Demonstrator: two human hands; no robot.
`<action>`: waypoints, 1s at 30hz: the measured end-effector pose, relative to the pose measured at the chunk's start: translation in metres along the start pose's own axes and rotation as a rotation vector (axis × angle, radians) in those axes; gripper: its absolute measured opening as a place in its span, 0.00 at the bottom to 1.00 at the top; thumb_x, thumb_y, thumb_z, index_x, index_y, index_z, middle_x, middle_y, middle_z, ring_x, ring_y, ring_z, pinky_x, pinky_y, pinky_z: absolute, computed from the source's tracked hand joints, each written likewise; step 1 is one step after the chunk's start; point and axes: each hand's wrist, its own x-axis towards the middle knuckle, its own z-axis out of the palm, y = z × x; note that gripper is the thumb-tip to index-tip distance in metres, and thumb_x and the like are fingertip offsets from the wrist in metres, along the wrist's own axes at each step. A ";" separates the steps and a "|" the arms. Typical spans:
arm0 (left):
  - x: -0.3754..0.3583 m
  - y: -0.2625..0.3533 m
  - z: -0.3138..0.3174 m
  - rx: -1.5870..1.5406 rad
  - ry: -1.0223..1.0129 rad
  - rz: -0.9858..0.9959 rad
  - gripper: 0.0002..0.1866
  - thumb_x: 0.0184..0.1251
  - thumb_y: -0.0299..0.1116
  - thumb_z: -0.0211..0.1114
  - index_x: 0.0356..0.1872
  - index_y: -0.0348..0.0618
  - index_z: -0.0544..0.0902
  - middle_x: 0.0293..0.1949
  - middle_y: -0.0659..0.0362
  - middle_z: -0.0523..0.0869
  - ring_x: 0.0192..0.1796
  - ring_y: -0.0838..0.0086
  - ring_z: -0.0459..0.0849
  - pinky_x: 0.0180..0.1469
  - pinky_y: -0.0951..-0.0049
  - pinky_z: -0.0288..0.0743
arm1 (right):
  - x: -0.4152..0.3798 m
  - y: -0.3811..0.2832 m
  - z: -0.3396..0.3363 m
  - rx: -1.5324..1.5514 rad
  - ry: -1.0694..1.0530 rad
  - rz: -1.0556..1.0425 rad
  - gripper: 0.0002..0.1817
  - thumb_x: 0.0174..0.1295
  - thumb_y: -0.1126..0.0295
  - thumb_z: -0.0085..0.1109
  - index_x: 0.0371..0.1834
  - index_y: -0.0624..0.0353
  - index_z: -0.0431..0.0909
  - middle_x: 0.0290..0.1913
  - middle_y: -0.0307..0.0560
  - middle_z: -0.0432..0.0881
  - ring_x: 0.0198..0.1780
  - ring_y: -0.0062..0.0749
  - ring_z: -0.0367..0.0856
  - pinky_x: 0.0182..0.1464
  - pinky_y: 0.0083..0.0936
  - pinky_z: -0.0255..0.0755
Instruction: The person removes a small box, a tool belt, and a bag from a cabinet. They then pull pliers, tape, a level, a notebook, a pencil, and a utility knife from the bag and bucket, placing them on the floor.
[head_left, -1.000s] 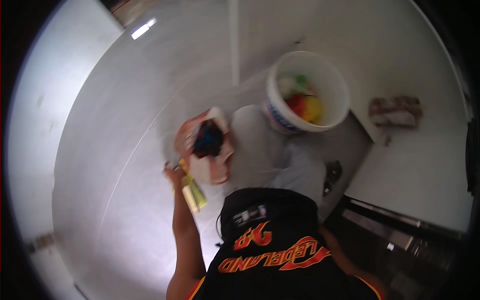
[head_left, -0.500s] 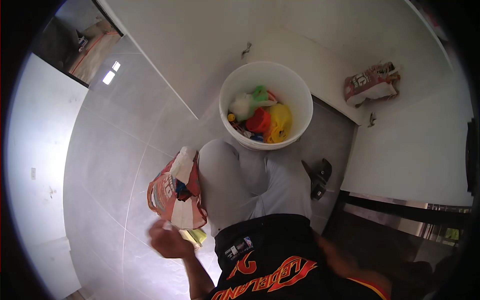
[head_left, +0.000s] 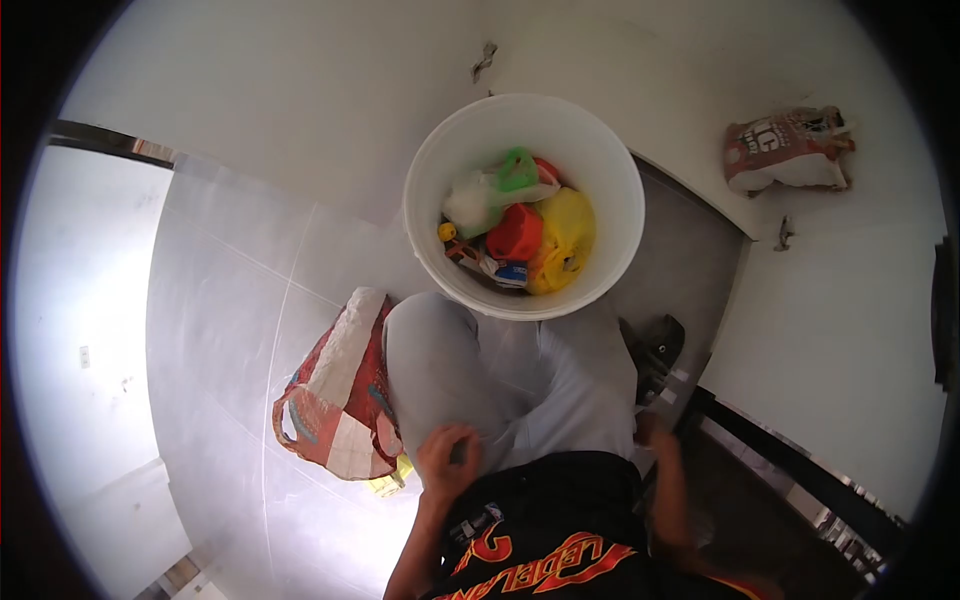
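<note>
My left hand (head_left: 449, 460) rests by my thigh with its fingers curled; I cannot make out anything in them. On the other side, my right hand (head_left: 652, 432) is beside my hip, small and partly hidden, near something pale. A red and white woven bag (head_left: 345, 400) leans against my leg on the floor. In front of my knees stands a white bucket (head_left: 425, 220), holding a red item (head_left: 515, 233), a yellow plastic bag (head_left: 565, 240), a green and clear bag (head_left: 480, 200) and smaller things.
Another red and white bag (head_left: 785, 150) sits in the white cabinet at upper right. A black shoe (head_left: 660, 345) is on the grey tiled floor (head_left: 225, 290) right of my legs. Something yellow (head_left: 392, 480) lies under the woven bag.
My left hand has moved right, from beside the woven bag to my thigh. My right hand has come into view by my hip. The view has shifted, and the bucket looks larger.
</note>
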 end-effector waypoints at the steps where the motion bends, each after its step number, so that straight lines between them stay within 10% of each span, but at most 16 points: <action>1: 0.001 -0.001 0.002 0.030 0.016 0.032 0.10 0.46 0.22 0.67 0.31 0.43 0.78 0.29 0.56 0.83 0.30 0.64 0.83 0.32 0.71 0.77 | -0.018 -0.023 -0.076 -0.049 -0.105 0.029 0.14 0.53 0.61 0.56 0.36 0.59 0.81 0.38 0.57 0.81 0.43 0.52 0.79 0.45 0.42 0.73; 5: 0.007 0.012 0.009 0.042 0.026 0.031 0.08 0.46 0.20 0.65 0.30 0.40 0.78 0.29 0.54 0.82 0.30 0.65 0.83 0.32 0.72 0.76 | -0.056 -0.135 -0.255 0.401 0.563 0.005 0.08 0.53 0.68 0.59 0.35 0.58 0.79 0.32 0.51 0.81 0.34 0.45 0.81 0.37 0.36 0.74; 7: 0.011 0.016 0.010 0.019 0.018 0.030 0.08 0.46 0.19 0.66 0.30 0.40 0.78 0.28 0.54 0.83 0.30 0.65 0.83 0.32 0.73 0.76 | -0.040 -0.171 -0.294 0.420 0.879 -0.362 0.07 0.54 0.69 0.57 0.35 0.58 0.78 0.32 0.48 0.80 0.32 0.44 0.80 0.35 0.34 0.73; 13: 0.012 0.016 0.018 0.010 0.049 0.040 0.08 0.47 0.22 0.66 0.29 0.42 0.79 0.28 0.56 0.83 0.29 0.66 0.83 0.31 0.73 0.77 | 0.081 -0.277 -0.332 -0.118 0.382 -0.937 0.08 0.49 0.73 0.58 0.34 0.57 0.79 0.33 0.48 0.80 0.40 0.44 0.78 0.40 0.36 0.72; 15: 0.014 0.017 0.018 -0.020 0.067 0.035 0.07 0.47 0.22 0.66 0.29 0.42 0.79 0.28 0.56 0.83 0.29 0.66 0.83 0.31 0.74 0.77 | 0.117 -0.298 -0.319 -0.393 0.150 -0.803 0.07 0.48 0.72 0.58 0.32 0.54 0.81 0.34 0.47 0.81 0.41 0.42 0.80 0.41 0.36 0.73; 22: 0.026 0.026 0.007 -0.183 0.146 -0.068 0.06 0.51 0.20 0.65 0.30 0.38 0.78 0.27 0.56 0.83 0.29 0.72 0.83 0.34 0.76 0.75 | 0.114 -0.312 -0.311 -0.692 0.125 -0.575 0.05 0.43 0.70 0.62 0.26 0.52 0.83 0.35 0.47 0.83 0.45 0.39 0.81 0.42 0.35 0.74; 30: 0.070 0.040 -0.011 -0.262 0.147 0.041 0.15 0.49 0.22 0.68 0.40 0.39 0.79 0.29 0.57 0.83 0.30 0.70 0.82 0.34 0.74 0.75 | -0.011 -0.274 -0.333 -0.389 0.570 -0.955 0.06 0.47 0.75 0.59 0.30 0.55 0.78 0.34 0.39 0.77 0.37 0.37 0.77 0.36 0.31 0.73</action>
